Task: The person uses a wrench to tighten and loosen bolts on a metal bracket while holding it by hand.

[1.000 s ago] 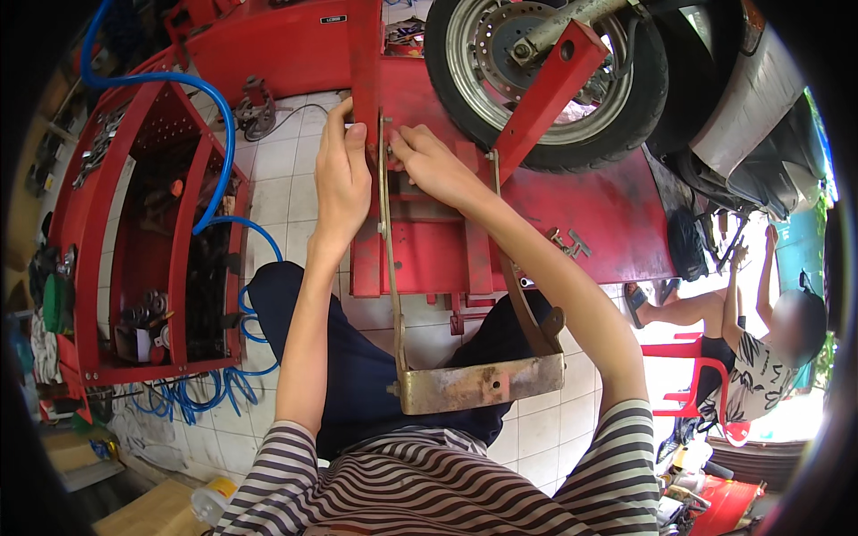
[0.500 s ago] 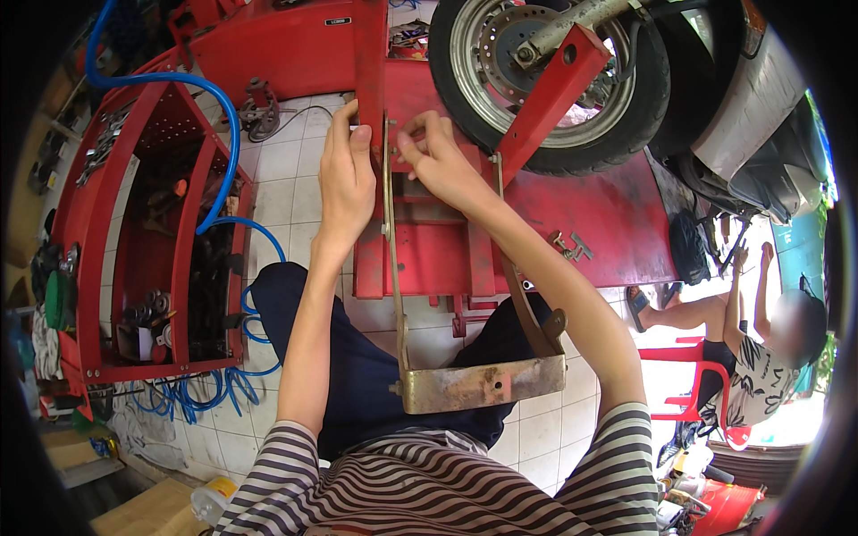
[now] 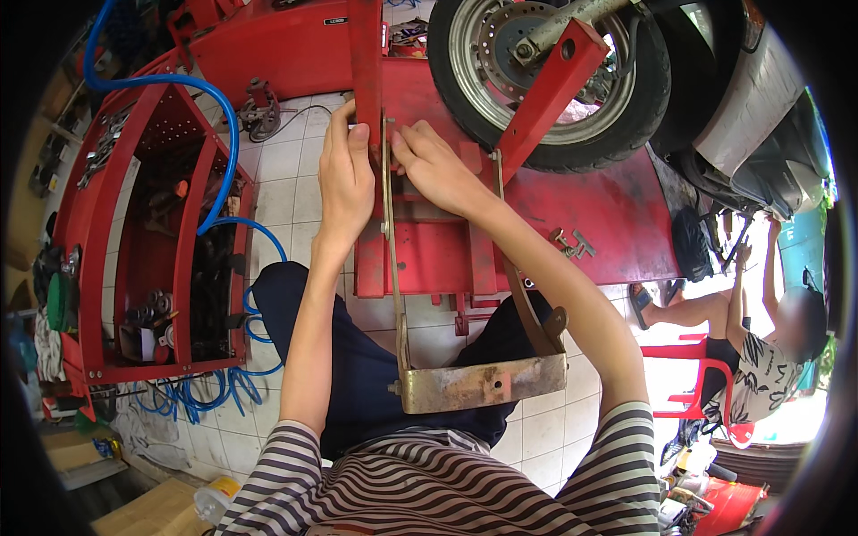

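Note:
My left hand [image 3: 347, 183] rests against the left side of a red steel post [image 3: 365, 71], thumb in front and fingers bent beside it; what its fingertips hold is hidden. My right hand [image 3: 435, 170] is on the post's other side, fingers closed together at a small bolt end near the top of a long metal bracket arm. Whatever lies between those fingertips cannot be made out. This worn, U-shaped metal bracket [image 3: 447, 389] reaches from the post back toward my lap, its crosspiece above my thighs. A second red arm [image 3: 554, 98] holds its right side.
A motorcycle wheel [image 3: 617, 134] stands on the red lift platform [image 3: 599, 214], where loose bolts and metal pieces [image 3: 572, 243] lie. On the left are a red tool cart [image 3: 89, 295] and a blue air hose [image 3: 234, 152]. Another person [image 3: 760, 366] sits at right on a red chair [image 3: 706, 366].
My right hand has tipped forward and its fingers have closed in against the bracket arm by the bolt. My left hand has hardly moved. The seated person's arms have shifted.

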`<state>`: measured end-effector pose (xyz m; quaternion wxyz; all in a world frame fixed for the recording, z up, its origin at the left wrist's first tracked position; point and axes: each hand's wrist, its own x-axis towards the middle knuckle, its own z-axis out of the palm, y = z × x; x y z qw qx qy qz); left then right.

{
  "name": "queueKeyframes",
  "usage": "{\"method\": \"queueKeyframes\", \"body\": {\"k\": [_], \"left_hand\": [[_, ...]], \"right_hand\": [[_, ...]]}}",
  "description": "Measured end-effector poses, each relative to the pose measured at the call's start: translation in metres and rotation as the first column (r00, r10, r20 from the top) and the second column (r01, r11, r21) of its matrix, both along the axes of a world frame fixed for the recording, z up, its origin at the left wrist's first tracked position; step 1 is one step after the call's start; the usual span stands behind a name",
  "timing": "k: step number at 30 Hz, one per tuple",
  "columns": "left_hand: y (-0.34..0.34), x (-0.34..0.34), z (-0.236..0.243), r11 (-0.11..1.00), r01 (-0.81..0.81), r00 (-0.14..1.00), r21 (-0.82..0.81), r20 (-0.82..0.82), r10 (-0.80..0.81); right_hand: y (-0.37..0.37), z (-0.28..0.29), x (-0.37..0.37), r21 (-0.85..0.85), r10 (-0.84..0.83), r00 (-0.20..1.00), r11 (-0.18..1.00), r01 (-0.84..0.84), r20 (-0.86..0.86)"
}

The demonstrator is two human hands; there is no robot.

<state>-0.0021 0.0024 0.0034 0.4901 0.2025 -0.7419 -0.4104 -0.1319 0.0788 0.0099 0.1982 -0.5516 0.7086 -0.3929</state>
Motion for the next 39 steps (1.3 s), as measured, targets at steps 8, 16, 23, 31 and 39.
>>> {"method": "queueKeyframes", "body": {"k": [8,16,23,31,39], "left_hand": [[-0.005,0.000,-0.005,0.999,-0.019,1.000,-0.036,0.010,0.019],[-0.004,-0.001,-0.004,0.999,-0.019,0.999,-0.031,0.028,0.019],[-0.007,0.001,-0.006,1.000,-0.011,1.000,-0.028,0.009,0.011],[-0.004,-0.002,-0.006,1.000,-0.006,1.000,-0.013,0.027,0.006],[-0.004,0.007,-0.004,0.996,-0.088,0.985,-0.019,0.146,0.090]], "right_hand": [[0.002,0.001,0.007,-0.023,-0.038,0.994,0.999,0.040,0.101],[0.003,-0.002,0.002,-0.080,0.000,0.984,0.997,0.015,0.178],[0.004,0.006,0.002,-0.092,-0.044,0.959,0.993,0.073,0.281],[0.079,0.073,0.031,-0.383,-0.019,0.963,0.915,0.124,0.268],[0.230,-0.013,-0.014,-0.328,-0.566,0.684,0.608,0.723,0.460]]}}
